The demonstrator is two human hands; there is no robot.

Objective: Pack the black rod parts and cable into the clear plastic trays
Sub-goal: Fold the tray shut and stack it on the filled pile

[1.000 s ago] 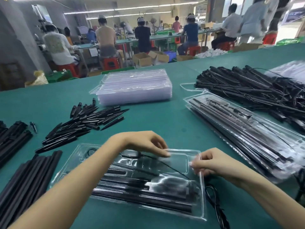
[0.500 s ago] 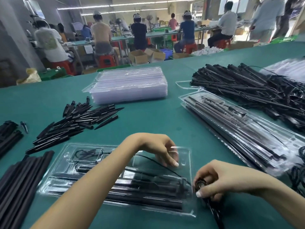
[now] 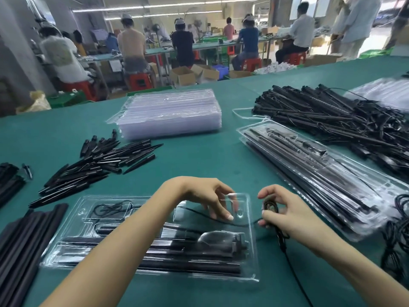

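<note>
Green felt covers the bench (image 3: 199, 165). Nearest, a clear tray (image 3: 250, 258) already holds black rods (image 3: 190, 255) along its near side. Its cable (image 3: 271, 207) is not yet in: right hand (image 3: 287, 218) pinches the coil just right of the tray, left hand (image 3: 210, 198) fingertips press the tray's far-right pocket. Filled trays (image 3: 332, 180) are stacked right.

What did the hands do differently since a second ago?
The right hand let go of the tray's edge, moved off to the side and took hold of the coiled cable. The left hand stayed over the tray's right end; the rods stayed in place.
</note>
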